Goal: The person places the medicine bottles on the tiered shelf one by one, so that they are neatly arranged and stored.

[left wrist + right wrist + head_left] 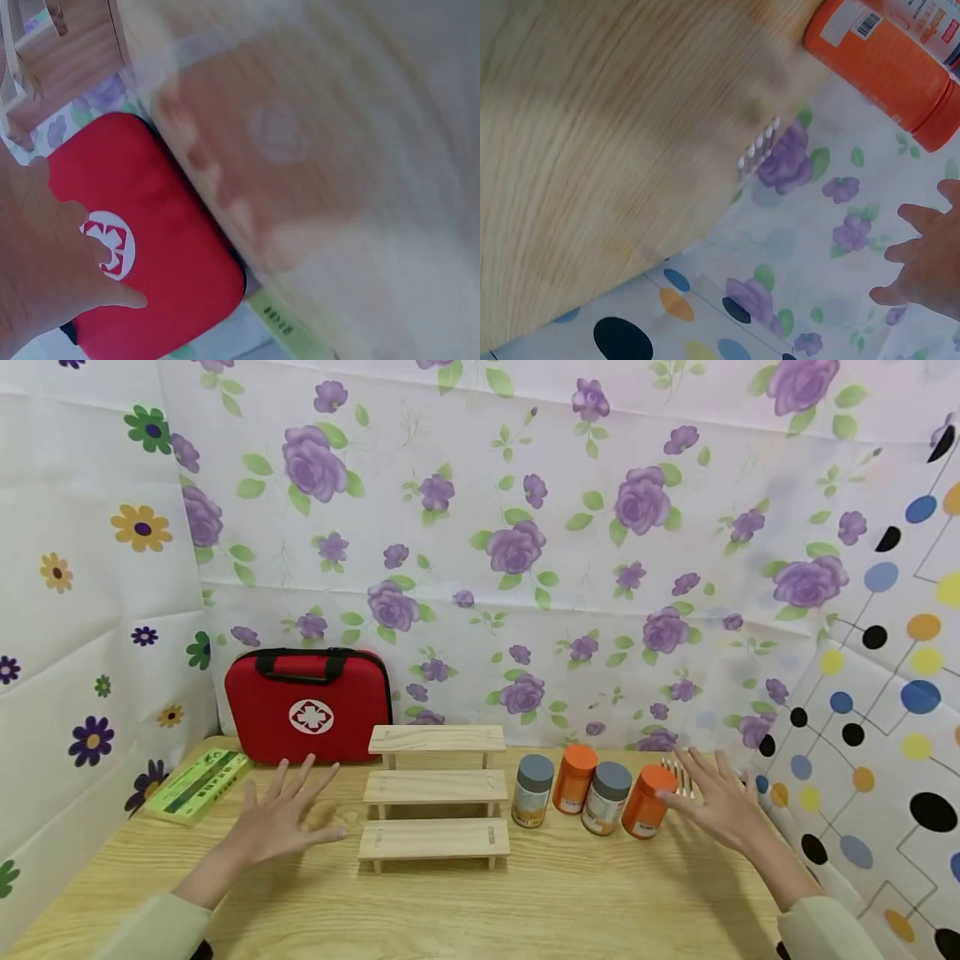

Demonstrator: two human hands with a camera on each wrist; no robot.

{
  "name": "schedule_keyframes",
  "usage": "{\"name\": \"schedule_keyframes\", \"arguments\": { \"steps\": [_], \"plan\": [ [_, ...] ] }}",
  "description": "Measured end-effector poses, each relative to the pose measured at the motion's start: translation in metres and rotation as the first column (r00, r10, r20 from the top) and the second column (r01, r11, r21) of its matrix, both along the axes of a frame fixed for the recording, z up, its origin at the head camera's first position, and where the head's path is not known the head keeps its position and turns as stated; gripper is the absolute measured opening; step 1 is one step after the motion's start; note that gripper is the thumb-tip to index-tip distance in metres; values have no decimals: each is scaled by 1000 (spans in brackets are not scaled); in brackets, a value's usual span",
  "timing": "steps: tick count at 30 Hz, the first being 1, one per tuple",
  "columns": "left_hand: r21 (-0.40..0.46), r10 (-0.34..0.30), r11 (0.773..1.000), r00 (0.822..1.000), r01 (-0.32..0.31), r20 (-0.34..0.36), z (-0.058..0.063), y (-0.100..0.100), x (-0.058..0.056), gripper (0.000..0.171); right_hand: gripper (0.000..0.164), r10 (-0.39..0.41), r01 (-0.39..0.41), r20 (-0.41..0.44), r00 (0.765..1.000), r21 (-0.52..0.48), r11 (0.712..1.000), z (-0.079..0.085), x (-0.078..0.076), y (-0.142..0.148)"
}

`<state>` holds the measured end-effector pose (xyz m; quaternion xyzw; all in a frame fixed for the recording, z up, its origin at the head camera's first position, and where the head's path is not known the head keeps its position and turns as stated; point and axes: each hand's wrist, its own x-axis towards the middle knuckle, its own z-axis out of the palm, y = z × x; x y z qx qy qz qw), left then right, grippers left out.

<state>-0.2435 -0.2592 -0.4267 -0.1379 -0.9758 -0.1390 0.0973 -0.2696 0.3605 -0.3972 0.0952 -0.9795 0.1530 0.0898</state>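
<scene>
- Three printed cloths point(450, 564) enclose a wood-grain desk point(570, 902).
- One red case point(262, 706), back left.
- One three-tier wooden stand point(435, 787), center.
- Left grip point(281, 822), right grip point(716, 806): fingers spread wide.
- One green pack point(197, 787), left.
- Four jars point(603, 802), two orange, two grey-lidded, between stand and right grip.
- One white pronged item point(684, 783), beside it.

We could not read the small print on the leftmost grey-lidded cylindrical jar point(533, 791). We found a pale, thin-pronged object point(681, 777) partly hidden by the right hand point(716, 806), and the pale wooden three-tier stand point(71, 64) cut off in the left wrist view.
</scene>
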Motion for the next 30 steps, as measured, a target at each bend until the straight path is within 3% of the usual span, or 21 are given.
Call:
{"name": "schedule_keyframes", "arguments": {
  "steps": [13,20,22,26,28,30],
  "plan": [
    [59,-51,997,999,52,-10,-15,35,7,99,91,3,-5,-50,999,-45,999,-14,-7,-18],
    [127,-100,987,995,102,-22,-19,44,5,108,86,16,-21,-31,999,-153,988,-20,-7,-25],
    [194,-144,971,990,141,0,-19,46,3,111,84,21,-26,-27,999,-197,980,-22,-7,-26],
    [389,-267,894,961,221,66,-22,50,-1,116,85,39,-42,-16,999,-291,956,-27,-8,-27],
    [457,-292,860,953,226,78,-25,54,-3,117,85,47,-44,2,999,-336,941,-28,-9,-27],
    [481,-285,849,956,218,70,-27,59,-4,117,85,49,-40,15,999,-365,930,-29,-9,-28]
  ]
}}
